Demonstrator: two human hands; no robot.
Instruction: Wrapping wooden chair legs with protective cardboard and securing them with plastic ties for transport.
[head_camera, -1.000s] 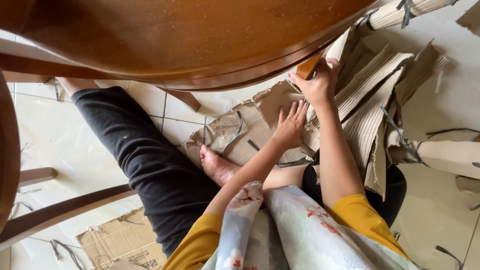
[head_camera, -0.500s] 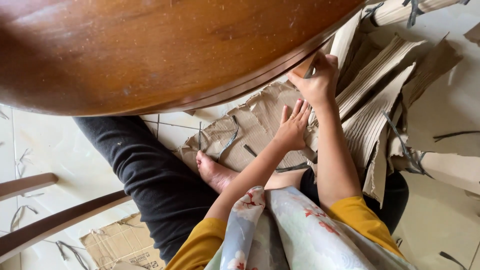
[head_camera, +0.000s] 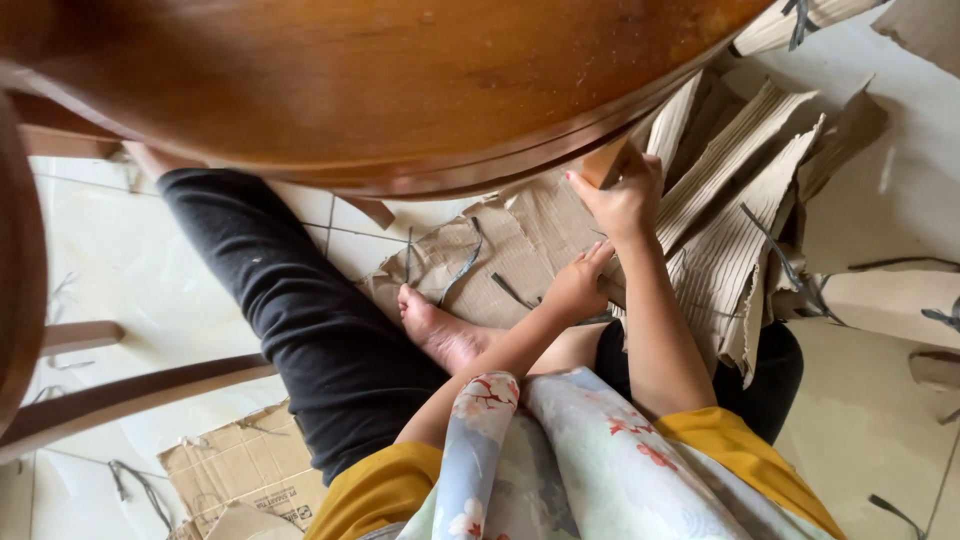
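1. On the tiled floor, under the rim of a round wooden table (head_camera: 380, 90), lies a flat sheet of brown cardboard (head_camera: 510, 250) with torn edges, just in front of the person's bare foot (head_camera: 440, 330).
2. The left hand (head_camera: 578, 285) rests on the near right part of that sheet, fingers together and curled down against it; whether it pinches the sheet cannot be told.
3. The right hand (head_camera: 622, 195) is higher up, closed around a light wooden piece (head_camera: 605, 162) that pokes out just under the table edge.
4. Grey plastic straps (head_camera: 465, 265) lie loosely across the sheet.
5. To the right, torn strips of corrugated cardboard (head_camera: 735, 210) are piled against one another, ribbed side showing.
6. A leg in black trousers (head_camera: 300, 300) stretches out to the left over the white tiles.
7. A smaller printed cardboard piece (head_camera: 245, 465) lies at the lower left, near a curved wooden chair rail (head_camera: 120, 395).
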